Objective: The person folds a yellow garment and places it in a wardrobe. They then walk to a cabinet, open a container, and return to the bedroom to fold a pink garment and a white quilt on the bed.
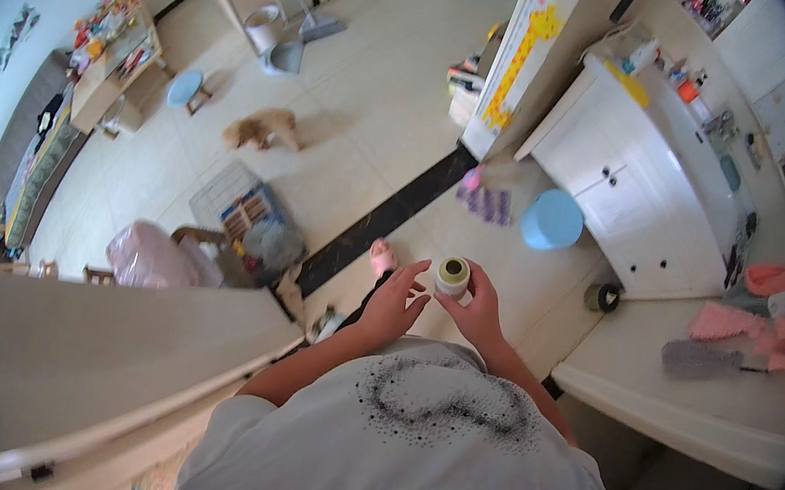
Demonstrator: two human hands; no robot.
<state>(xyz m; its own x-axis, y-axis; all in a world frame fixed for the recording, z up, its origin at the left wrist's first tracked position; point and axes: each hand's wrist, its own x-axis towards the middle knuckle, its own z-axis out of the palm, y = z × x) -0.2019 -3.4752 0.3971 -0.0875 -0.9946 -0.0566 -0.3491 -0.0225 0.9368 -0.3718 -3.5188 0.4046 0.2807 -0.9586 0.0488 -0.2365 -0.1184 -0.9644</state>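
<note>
A small round container point(453, 277), whitish with a yellow-green top and a dark centre, possibly a thread cone, is held in front of my body. My right hand point(476, 302) grips it from the right, with the thumb at its lower side. Just left of it is my left hand point(396, 303), fingers apart and curved towards it, holding nothing. A narrow gap shows between the left fingers and the container. The underside of the container is hidden.
A blue bucket point(552, 220) stands by a white cabinet point(631, 180). A small dog point(262, 130) is on the tiled floor, near a blue stool point(185, 88). A wire crate point(228, 197) and a plastic bag point(153, 257) lie left. Pink cloths point(731, 327) rest on the right counter.
</note>
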